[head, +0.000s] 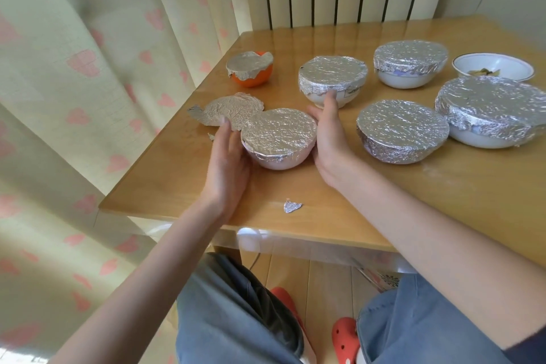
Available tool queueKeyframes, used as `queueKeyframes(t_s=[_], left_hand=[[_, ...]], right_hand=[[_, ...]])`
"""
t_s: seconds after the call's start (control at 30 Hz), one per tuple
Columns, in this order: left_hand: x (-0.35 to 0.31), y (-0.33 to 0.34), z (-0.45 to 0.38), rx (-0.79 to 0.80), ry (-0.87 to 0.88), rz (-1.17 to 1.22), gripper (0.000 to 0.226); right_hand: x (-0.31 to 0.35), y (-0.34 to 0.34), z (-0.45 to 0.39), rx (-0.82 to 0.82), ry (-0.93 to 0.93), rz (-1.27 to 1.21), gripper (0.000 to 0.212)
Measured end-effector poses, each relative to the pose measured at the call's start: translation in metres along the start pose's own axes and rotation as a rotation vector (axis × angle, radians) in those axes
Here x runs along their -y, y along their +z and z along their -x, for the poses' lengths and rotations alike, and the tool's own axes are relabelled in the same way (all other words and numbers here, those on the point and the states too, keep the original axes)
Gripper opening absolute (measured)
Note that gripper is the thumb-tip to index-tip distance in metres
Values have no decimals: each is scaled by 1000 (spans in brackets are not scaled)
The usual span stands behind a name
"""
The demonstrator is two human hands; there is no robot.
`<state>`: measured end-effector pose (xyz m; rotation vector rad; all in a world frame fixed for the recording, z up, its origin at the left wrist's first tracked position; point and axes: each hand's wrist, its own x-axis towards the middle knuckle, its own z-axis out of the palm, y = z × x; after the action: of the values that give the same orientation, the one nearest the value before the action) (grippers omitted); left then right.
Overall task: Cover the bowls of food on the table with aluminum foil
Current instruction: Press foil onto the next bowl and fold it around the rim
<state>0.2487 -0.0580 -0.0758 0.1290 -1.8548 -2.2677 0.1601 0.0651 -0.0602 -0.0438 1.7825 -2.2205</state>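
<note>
Bowl: small pale pink ceramic bowl [276,154], foil-capped, near the wooden table's [177,186] front-left corner.
Left hand [226,162]: fingers straight, flat against its left side.
Right hand [331,139]: fingers straight, flanking its right side.
Handling: likely breakable; thin foil dents, so hold the walls.

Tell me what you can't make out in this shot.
All in the head view:
- Food in the pink bowl and the other wrapped bowls: hidden by foil.
- Food in the uncovered bowl: too small to identify.
- Writing on the white bowl: blurred, partly behind the right hand.
</note>
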Motion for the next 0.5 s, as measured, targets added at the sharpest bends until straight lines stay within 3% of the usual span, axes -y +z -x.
queueKeyframes(t_s=[0.03, 0.13, 0.23, 0.3, 0.37, 0.5], left_hand=[[0, -10, 1, -10, 16, -103, 79], [-3, -36, -1, 8, 58, -530, 136], [-7, -38, -10, 134, 32, -565, 157], [-5, -37, -18, 151, 28, -573, 160], [-3, -36, -23, 141, 20, -573, 157], [-4, -34, -24, 139, 66, -535, 126]], right_hand=[[-3, -6, 2, -5, 6, 5, 58], [-14, -26, 16, 74, -40, 151, 40], [-17, -39, 36, 332, -107, 230, 74], [-16, -43, 41, 448, -129, 221, 81], [-14, -44, 41, 452, -119, 192, 78], [-14, -40, 37, 373, -145, 182, 54]])
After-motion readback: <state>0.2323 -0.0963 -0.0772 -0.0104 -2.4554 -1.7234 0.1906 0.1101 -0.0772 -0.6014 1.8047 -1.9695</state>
